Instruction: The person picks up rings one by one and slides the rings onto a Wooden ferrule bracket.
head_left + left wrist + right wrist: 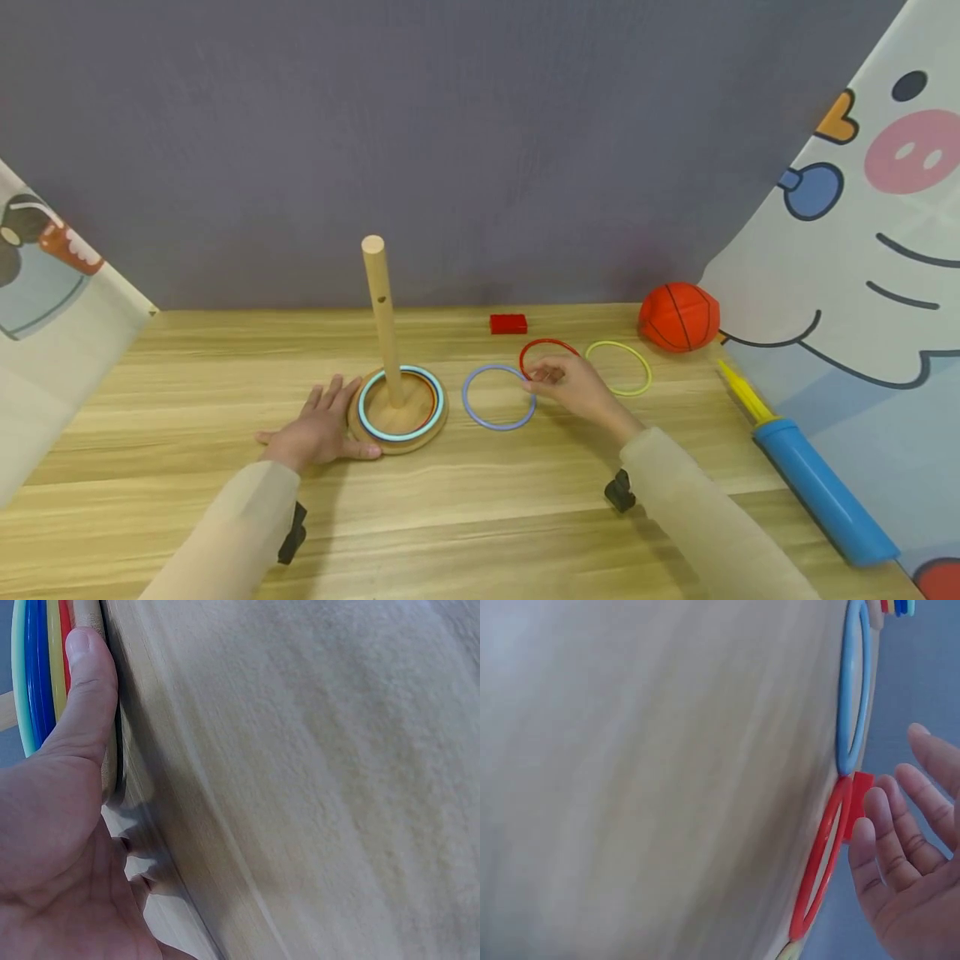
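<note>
A wooden peg (382,317) stands on a round wooden base (397,442) that carries several stacked rings (375,421) (37,675). My left hand (322,421) lies flat on the table with its fingers straight. Its thumb (82,697) presses against the base's edge. To the right, a purple-blue ring (465,400) (853,690), a red ring (547,341) (821,847) and a yellow ring (618,341) lie flat on the table. My right hand (562,383) (900,855) hovers over the red ring's near side with relaxed fingers and holds nothing.
A small red brick (507,323) (861,802) lies behind the rings. An orange ball (678,317) sits at the back right, and a blue and yellow pump (817,487) lies along the right edge. Cartoon cloths hang on both sides, with a grey wall behind.
</note>
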Available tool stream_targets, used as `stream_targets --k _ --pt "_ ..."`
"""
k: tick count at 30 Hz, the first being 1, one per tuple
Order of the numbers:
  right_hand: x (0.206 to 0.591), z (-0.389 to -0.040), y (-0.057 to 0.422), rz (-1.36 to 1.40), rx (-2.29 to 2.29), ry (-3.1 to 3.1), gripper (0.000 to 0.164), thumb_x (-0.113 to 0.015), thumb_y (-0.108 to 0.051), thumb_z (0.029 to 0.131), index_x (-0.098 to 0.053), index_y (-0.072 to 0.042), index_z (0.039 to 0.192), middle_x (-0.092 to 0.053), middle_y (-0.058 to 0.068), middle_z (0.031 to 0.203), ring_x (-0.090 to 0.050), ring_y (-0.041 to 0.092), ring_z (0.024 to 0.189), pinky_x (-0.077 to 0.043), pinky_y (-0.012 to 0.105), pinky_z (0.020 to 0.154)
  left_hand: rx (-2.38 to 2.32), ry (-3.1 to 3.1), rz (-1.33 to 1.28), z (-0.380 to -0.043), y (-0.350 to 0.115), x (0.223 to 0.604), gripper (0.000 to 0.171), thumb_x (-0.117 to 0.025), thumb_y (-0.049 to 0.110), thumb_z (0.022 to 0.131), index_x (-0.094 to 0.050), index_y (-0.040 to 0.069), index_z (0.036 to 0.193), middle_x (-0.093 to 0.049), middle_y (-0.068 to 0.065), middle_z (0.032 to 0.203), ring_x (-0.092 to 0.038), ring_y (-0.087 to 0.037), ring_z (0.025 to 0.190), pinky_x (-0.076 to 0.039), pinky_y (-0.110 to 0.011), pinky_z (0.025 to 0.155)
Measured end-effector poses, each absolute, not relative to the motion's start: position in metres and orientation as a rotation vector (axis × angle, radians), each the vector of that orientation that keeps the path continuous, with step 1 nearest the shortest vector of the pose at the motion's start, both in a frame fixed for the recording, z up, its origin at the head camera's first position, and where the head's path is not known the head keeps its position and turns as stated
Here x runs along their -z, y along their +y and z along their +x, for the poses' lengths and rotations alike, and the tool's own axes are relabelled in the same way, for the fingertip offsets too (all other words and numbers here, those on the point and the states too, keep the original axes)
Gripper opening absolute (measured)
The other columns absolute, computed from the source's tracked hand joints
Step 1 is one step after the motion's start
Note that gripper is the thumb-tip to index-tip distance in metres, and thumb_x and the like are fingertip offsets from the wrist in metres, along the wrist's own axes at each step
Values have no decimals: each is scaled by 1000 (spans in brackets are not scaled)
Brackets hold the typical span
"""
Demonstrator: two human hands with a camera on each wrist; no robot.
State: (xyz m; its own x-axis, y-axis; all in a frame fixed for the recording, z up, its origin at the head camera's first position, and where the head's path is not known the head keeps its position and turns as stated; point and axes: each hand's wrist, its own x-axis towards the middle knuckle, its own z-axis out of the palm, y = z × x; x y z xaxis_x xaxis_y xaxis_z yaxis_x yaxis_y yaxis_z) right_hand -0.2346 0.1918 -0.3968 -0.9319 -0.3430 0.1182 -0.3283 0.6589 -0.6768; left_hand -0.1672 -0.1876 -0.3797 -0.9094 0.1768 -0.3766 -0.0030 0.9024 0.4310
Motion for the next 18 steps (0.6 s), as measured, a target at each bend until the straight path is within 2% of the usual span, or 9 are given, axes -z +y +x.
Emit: stream_targets --k 5,11,18 --pt "403 -234 197 -566 1087 2870 23 -82 -18 88 -77 -4 105 -72 0 87 -66 15 81 -55 35 76 -611 2649 129 -167 -189 381 124 -81 60 75 -10 7 162 3 -26 166 6 -52 150 -5 -98 75" --pt "407 -234 198 -545 1007 2881 12 -82 -22 88 -77 -13 92 -71 -5 79 -65 12 75 -53 34 70 -610 2656 129 -167 -190 382 124 -81 61 75 -10 8 163 3 -25 167 5 -52 150 -5 -98 76" --pt "407 -233 196 -501 918 2932 15 -83 -30 87 -76 -17 84 -68 -9 74 -62 10 71 -52 33 67 -618 2660 126 -167 -189 383 124 -81 61 75 -10 8 163 3 -24 167 6 -51 151 -4 -98 76"
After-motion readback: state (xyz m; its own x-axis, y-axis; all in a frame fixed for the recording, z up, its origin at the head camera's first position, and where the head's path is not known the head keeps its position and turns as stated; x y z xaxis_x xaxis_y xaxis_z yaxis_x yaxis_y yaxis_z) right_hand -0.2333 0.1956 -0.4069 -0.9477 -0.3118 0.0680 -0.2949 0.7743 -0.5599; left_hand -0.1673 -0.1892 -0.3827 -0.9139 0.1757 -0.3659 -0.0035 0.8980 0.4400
